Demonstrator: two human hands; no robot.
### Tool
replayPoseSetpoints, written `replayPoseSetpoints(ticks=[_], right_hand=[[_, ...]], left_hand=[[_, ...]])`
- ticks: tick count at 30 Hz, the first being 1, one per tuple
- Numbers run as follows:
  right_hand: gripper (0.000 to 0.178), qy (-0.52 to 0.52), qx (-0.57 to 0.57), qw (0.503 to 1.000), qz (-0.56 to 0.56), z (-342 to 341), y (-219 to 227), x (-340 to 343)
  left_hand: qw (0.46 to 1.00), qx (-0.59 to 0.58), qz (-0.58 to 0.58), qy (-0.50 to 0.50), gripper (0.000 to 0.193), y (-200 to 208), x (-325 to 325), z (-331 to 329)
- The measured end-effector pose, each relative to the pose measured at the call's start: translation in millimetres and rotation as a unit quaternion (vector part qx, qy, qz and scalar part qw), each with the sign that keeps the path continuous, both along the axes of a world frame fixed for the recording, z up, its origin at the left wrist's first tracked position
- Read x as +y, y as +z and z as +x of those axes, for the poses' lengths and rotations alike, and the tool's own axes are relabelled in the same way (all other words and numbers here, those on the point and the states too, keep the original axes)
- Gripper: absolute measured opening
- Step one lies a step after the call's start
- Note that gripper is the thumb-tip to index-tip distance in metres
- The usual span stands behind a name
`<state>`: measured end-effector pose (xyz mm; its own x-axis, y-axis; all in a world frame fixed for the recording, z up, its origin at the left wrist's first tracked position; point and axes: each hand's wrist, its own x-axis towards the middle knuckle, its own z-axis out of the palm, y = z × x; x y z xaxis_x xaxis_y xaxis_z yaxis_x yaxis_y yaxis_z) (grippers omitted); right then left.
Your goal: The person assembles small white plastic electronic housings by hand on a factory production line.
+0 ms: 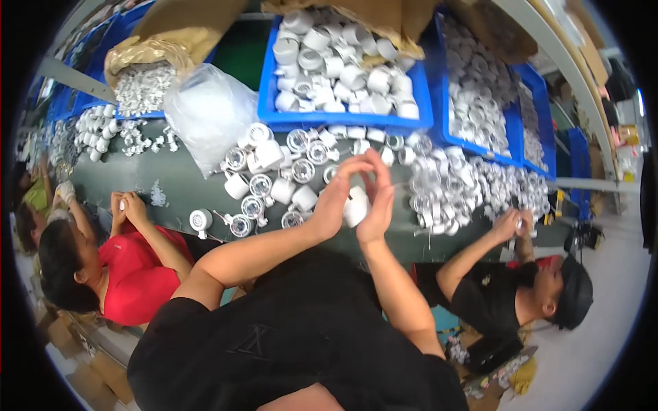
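Over the dark green work surface, my left hand (pixel 333 204) and my right hand (pixel 376 211) close in from both sides on a white cup-shaped lamp housing (pixel 356 207). Their fingers arch upward and meet above it, and the palms hide part of the housing. Just left of my hands lies a loose group of white round lamp heads (pixel 261 185) with ringed, clear fronts, some with thin wires. A plain white housing (pixel 303 198) rests close beside my left wrist.
Behind stands a blue bin (pixel 345 123) heaped with white housings. A clear plastic bag (pixel 214 113) sits left of it; a pile of clear-and-white parts (pixel 445 192) lies right. A person in red (pixel 144 274) works on my left, another in a black cap (pixel 574 291) on my right.
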<state>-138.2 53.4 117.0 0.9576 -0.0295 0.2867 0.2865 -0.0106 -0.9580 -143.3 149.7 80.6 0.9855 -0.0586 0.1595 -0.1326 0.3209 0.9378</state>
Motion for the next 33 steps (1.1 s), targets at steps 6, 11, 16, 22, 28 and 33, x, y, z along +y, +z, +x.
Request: replayPoseSetpoints(ticks=[6, 11, 16, 22, 28, 33], right_hand=[[0.043, 0.074, 0.352, 0.921, 0.15, -0.1, -17.0, -35.7], [0.054, 0.081, 0.394, 0.826, 0.395, 25.6, -20.4, -74.7], [0.054, 0.09, 0.37, 0.873, 0.306, 27.4, -17.8, -79.7], [0.045, 0.042, 0.347, 0.908, 0.232, 37.8, -29.8, -72.9], [0.03, -0.037, 0.162, 0.977, 0.132, 86.7, 2.6, -40.7], [0.037, -0.089, 0.028, 0.996, -0.008, 55.0, 19.5, 19.1]], left_hand=[[0.913, -0.055, 0.328, 0.237, 0.034, -12.4, 42.5, 116.6], [0.656, 0.171, 0.731, -0.082, 0.044, -49.9, 101.5, 219.5], [0.688, 0.091, 0.719, -0.03, 0.033, -73.6, 105.9, 215.6], [0.832, 0.035, 0.554, -0.004, 0.017, -39.7, 117.4, 189.3], [0.92, -0.107, 0.372, -0.053, 0.017, 53.9, 99.3, 101.3], [0.987, 0.048, -0.011, 0.152, 0.028, 45.7, 25.6, 19.3]])
